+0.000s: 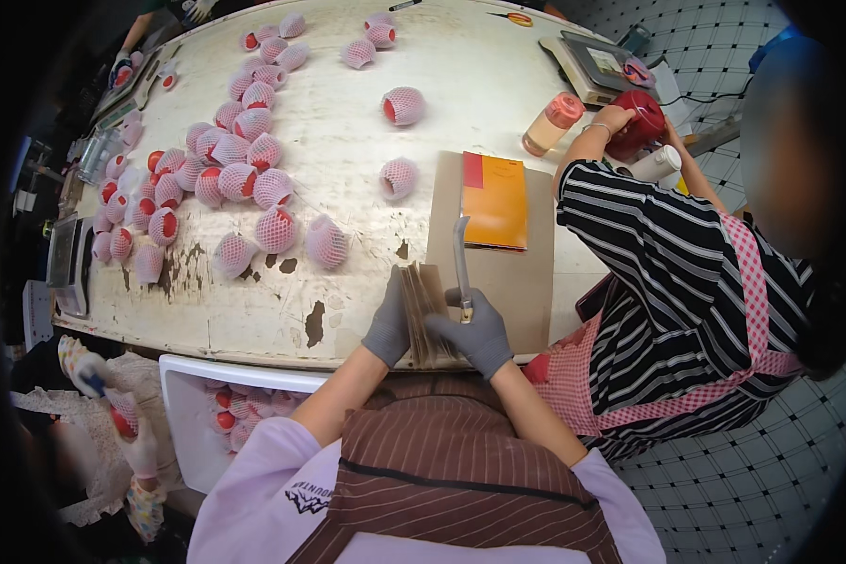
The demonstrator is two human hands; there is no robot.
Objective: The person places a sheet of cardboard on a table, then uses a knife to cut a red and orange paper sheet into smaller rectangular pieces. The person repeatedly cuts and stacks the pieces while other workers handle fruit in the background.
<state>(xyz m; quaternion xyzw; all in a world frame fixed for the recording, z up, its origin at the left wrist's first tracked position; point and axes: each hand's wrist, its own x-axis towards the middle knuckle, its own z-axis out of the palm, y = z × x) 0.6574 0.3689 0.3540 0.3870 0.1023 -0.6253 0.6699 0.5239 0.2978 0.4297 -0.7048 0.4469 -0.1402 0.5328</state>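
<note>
My left hand [389, 326], in a grey glove, grips a bundle of thin brown cardboard pieces [416, 299] by its left side, at the front edge of the table. The pieces stand on edge and fan apart a little. In my right hand [481, 337], also gloved in grey, is a knife [460, 250] with a curved blade pointing away from me. That hand's fingers also reach the right side of the bundle, which looks blurred there. Beyond and to the right, an orange booklet [502, 204] rests on a flat brown cardboard sheet [490, 282].
Several fruits in pink foam nets [229, 149] cover the table's left half. A white crate [183, 423] of netted fruit stands below the edge. At right, a co-worker [648, 282] holds a red container [634, 123] near a bottle [553, 123] and a scale [578, 70]. Scissors [515, 18] lie far back.
</note>
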